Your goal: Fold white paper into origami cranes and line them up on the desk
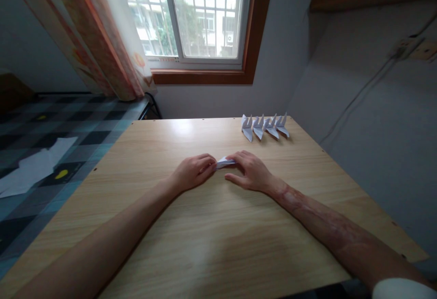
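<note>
A small folded piece of white paper lies on the wooden table, pinned between my two hands. My left hand has its fingers curled and pressed on the paper's left end. My right hand covers the paper's right end with fingers bent down on it. Most of the paper is hidden under the fingers. Farther back, several finished white folded paper figures stand in a row near the table's far edge.
A bed with a dark checked cover lies left of the table, with loose white paper sheets on it. A window with a patterned curtain is behind. A grey wall runs along the table's right side.
</note>
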Demonstrator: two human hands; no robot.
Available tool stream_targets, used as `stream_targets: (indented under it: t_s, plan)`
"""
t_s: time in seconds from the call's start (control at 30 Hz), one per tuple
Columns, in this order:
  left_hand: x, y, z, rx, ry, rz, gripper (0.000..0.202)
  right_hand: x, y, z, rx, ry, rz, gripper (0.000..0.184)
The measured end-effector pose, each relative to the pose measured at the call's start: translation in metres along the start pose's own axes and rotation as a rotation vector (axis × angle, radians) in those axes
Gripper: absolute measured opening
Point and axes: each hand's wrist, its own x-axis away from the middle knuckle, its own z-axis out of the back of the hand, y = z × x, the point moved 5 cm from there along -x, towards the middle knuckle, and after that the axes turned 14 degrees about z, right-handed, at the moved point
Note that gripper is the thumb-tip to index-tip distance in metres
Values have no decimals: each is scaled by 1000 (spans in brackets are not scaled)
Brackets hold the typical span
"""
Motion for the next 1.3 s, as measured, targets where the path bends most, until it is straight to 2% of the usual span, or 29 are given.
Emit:
stream_targets:
  t_s: [0.07,0.13,0.27,0.37,0.53,0.6,0.67,0.8,1.0,1.17,1.3]
  plan:
    - [-2,-6,4,111,10,117,31,2,5,2,-12,78,-69,44]
    - [-4,-12,7,242,0,209,36,6,13,2,-89,161,-170,35]
    - [-8,-18,8,408,-43,301,45,12,26,-2,-375,265,-350,28]
    - [-8,-22,7,496,-78,353,50,11,29,-3,-422,273,-382,30]
    - [-4,-19,3,586,-188,275,48,10,29,-1,-310,216,-397,28]
    - [-3,-17,0,589,-202,235,54,10,29,1,-268,214,-403,28]
    - [-3,-17,-5,567,-193,222,51,11,29,2,-234,213,-405,27]
    - [-5,-23,-9,472,-170,254,33,11,28,3,-198,211,-387,26]
    - [-7,-25,1,461,-103,291,35,8,24,0,-159,168,-310,15]
    - [-9,-23,3,354,-53,319,32,5,21,0,-57,111,-202,5]
    - [-11,-22,2,260,-49,264,27,5,22,-2,-28,57,-154,10]
